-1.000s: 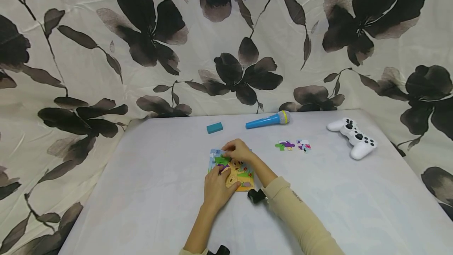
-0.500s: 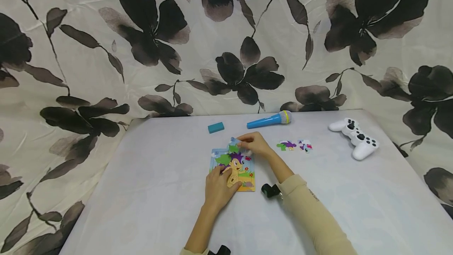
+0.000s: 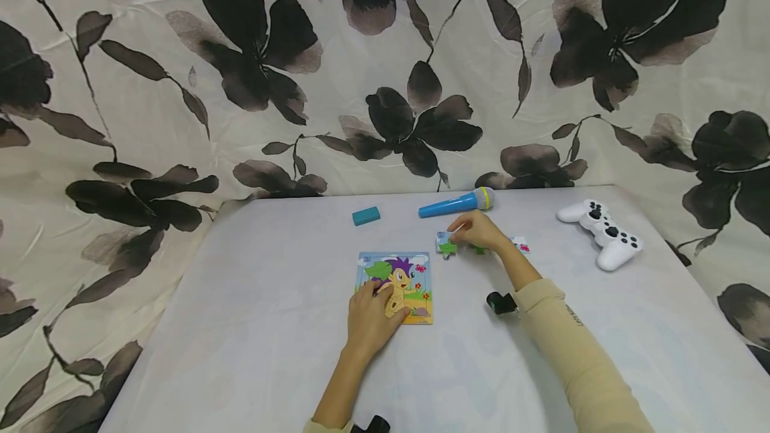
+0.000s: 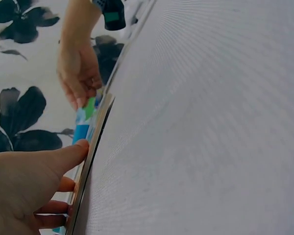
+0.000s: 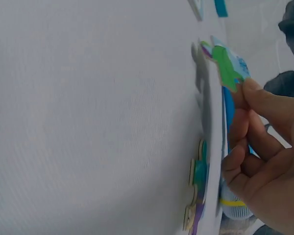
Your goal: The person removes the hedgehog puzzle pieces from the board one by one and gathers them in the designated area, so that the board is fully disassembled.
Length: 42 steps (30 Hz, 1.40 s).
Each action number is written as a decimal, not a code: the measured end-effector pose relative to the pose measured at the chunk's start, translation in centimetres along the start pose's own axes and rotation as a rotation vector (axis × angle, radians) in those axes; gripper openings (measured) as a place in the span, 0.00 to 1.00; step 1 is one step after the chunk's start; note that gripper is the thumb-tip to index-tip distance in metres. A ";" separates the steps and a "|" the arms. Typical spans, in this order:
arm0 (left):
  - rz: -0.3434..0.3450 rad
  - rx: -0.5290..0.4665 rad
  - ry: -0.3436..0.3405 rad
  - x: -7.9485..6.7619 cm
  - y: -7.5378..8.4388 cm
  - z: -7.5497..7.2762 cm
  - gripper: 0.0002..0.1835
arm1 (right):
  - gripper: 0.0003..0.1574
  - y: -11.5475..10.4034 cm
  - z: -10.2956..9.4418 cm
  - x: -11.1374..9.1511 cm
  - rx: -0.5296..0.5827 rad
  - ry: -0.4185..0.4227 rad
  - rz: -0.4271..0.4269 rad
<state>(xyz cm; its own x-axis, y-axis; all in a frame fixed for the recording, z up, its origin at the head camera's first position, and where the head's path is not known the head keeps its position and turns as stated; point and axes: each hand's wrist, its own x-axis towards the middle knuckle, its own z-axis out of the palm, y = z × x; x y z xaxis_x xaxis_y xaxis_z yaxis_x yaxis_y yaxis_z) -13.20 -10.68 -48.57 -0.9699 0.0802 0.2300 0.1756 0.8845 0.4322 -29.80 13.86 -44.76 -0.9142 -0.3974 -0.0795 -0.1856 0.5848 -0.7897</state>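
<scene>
A flat picture puzzle (image 3: 418, 286) with a purple-haired cartoon animal lies in front of me. My left hand (image 3: 371, 318) rests on its lower left part, thumb and fingers spread over the near corner. In the left wrist view the thumb (image 4: 71, 155) touches the board by its edge. To the right, my right hand (image 3: 481, 231) pinches a green and light-blue puzzle piece (image 5: 228, 66) between thumb and finger, tilted just above the table in the right wrist view. Another loose piece (image 3: 478, 250) shows partly below that hand. A third piece (image 3: 521, 244) is partly hidden behind the wrist.
A toy microphone (image 3: 451, 206), blue with a grey head, lies behind the right hand. A teal block (image 3: 365, 216) sits at the back of the table. The white game controller (image 3: 601, 234) lies at the right. A floral cloth (image 3: 337, 72) hangs behind the table.
My right hand has lifted the green and light-blue piece off the top of the puzzle and carried it right, to the loose pieces. My left hand has stayed on the puzzle.
</scene>
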 end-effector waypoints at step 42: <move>0.005 -0.013 0.008 0.0 -0.1 0.1 0.28 | 0.15 0.3 0.8 -0.5 -0.339 -0.025 0.042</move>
<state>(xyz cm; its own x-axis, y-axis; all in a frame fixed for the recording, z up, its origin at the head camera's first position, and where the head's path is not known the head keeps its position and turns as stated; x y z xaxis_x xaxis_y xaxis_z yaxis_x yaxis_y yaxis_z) -13.20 -10.77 -48.72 -0.9674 0.0811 0.2397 0.1831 0.8782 0.4418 -29.08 13.70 -45.47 -0.9155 -0.3822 -0.1258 -0.2606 0.8014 -0.5383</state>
